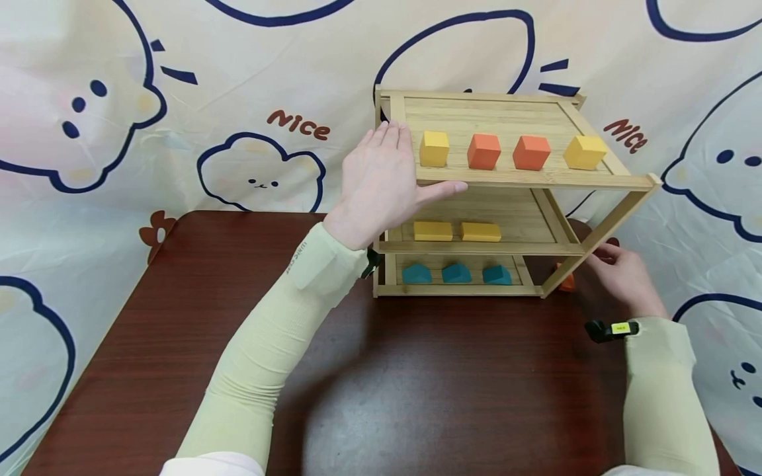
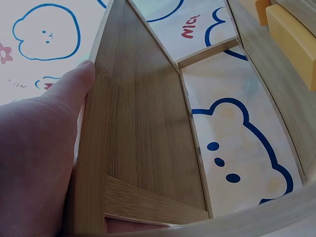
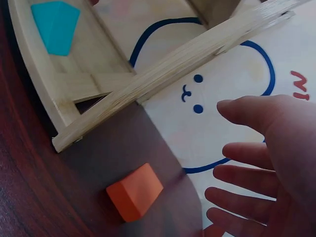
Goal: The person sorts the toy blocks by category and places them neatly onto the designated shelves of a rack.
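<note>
A three-tier wooden shelf (image 1: 476, 114) stands at the back of the table. Against its upper left edge lies my left hand (image 1: 381, 178), fingers straight and thumb stretched along the front of the top tier. The left wrist view has its thumb beside a wooden panel (image 2: 143, 108). My right hand (image 1: 622, 281) is to the right of the shelf; seen from the right wrist (image 3: 276, 168), its fingers are spread and hold nothing. An orange block (image 3: 136, 192) rests on the table between this hand and the shelf's post. Another orange piece (image 3: 213, 231) peeks out by the fingertips.
The top tier carries two yellow blocks (image 1: 434, 149) and two orange blocks (image 1: 484, 152). Two flat yellow blocks (image 1: 432, 231) lie on the middle tier, three blue blocks (image 1: 456, 274) on the bottom one. A patterned cloth (image 1: 268, 79) hangs behind the dark table (image 1: 440, 370).
</note>
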`<state>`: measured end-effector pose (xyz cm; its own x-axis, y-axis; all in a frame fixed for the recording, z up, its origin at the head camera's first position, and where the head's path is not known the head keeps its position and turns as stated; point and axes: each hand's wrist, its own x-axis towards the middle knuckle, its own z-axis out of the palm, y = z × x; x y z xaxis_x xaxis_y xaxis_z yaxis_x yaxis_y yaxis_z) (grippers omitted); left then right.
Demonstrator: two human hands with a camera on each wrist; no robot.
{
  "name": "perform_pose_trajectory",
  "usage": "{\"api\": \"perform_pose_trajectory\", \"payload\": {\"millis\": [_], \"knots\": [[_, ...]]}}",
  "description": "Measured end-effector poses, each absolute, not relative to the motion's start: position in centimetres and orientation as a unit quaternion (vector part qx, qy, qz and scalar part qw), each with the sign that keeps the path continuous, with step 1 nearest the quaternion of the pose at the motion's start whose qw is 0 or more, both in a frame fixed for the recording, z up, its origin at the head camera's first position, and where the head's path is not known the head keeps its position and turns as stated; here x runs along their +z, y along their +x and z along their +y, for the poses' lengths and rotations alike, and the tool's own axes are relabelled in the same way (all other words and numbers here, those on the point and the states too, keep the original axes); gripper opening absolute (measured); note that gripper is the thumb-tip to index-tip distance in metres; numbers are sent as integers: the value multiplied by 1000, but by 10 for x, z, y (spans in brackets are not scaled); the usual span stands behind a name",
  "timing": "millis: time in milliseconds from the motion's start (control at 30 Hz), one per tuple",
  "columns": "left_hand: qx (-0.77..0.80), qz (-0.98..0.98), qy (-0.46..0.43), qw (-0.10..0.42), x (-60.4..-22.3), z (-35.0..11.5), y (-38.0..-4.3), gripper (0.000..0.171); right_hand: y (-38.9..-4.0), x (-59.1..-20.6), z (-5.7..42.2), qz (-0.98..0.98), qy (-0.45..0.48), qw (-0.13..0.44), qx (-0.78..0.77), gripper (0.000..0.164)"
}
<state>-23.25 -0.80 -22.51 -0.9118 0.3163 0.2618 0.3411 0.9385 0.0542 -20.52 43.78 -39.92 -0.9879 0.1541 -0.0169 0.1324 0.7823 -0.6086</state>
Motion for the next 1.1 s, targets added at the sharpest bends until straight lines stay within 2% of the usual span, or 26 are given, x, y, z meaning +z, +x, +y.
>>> {"api": "perform_pose_trajectory", "payload": {"millis": [333,833,1100], "knots": [[-47,-975,-171,132,-224,-8,-231,129,-215,-413,442,-958,-75,-15,278,76],[-34,-975,-174,133,-223,-9,-231,129,-216,-432,439,-968,-28,18,248,58],[-37,-976,-173,125,-223,-9,-230,130,-215,-438,436,-967,-62,15,247,63]]}}
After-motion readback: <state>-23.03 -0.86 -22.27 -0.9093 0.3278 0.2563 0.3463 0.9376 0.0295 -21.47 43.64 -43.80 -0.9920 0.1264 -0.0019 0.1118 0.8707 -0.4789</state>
